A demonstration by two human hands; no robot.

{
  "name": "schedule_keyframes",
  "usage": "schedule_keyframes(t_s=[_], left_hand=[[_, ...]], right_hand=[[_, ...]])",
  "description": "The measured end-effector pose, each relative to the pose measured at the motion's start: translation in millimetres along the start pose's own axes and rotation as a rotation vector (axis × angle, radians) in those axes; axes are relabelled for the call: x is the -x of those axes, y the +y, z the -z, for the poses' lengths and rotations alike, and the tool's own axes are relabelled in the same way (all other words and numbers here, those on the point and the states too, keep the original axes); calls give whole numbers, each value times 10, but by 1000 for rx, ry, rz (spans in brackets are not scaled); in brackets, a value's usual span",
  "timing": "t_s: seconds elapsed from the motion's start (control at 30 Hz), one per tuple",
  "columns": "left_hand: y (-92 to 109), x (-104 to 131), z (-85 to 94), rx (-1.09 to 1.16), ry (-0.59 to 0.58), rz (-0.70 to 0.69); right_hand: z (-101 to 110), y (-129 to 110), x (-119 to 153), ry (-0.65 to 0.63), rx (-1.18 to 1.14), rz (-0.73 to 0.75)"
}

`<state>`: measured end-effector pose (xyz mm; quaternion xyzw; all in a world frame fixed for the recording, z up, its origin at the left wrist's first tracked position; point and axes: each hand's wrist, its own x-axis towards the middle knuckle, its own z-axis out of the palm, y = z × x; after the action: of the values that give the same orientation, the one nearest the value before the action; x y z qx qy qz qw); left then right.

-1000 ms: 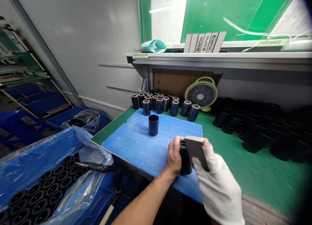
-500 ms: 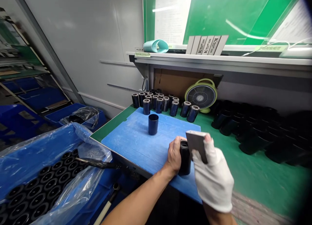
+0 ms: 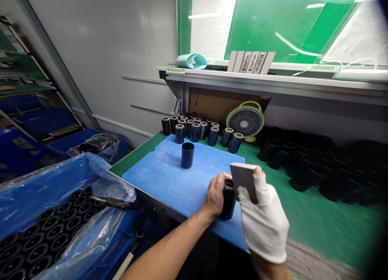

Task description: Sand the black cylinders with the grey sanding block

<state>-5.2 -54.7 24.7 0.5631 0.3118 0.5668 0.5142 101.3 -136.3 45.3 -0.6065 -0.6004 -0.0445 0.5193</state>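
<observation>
- Left hand point(image 3: 216, 194) curls around a black cylinder point(image 3: 228, 205), roughly upright at the mat's point(image 3: 157, 167) near side.
- Gloved right hand point(image 3: 266, 221) grips a grey block point(image 3: 244, 182) beside it; contact unclear.
- Cup point(image 3: 187, 155) stands farther back on the mat.

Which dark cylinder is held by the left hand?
The black cylinder beside the grey block in the right hand. The left hand wraps only this one; no hand touches the others, like the dark cup farther back.
</observation>
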Motion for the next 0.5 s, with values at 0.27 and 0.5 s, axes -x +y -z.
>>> schedule_keyframes(t_s=[0.27,0.5], left_hand=[[30,70,-23,2,-71,-6],[-59,92,-65,288,-80,154]], right_hand=[[156,72,79,-85,-57,-46],[523,308,293,-1,52,-213]])
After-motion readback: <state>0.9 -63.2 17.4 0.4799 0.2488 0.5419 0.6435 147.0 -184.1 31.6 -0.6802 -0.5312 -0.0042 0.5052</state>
